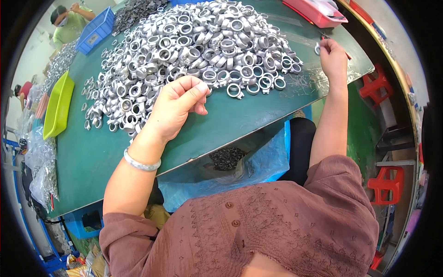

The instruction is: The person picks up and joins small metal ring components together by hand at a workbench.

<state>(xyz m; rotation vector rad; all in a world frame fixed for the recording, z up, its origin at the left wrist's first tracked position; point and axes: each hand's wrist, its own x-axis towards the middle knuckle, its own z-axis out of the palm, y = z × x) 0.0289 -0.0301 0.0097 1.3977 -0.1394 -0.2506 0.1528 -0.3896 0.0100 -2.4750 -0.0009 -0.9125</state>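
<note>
Up top, metal ring (pixel 317 48) in right hand (pixel 333 57) grip, beside the ring pile (pixel 194 51).

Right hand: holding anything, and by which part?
The right hand pinches one small metal ring by its rim between the fingers, above the green table. The left hand rests curled beside the ring pile; any hold is hidden.

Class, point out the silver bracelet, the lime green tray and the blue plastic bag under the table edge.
silver bracelet (pixel 141 163): head view, band on the left wrist.
lime green tray (pixel 58 107): head view, inner wall.
blue plastic bag (pixel 270 161): head view, right side.
</note>
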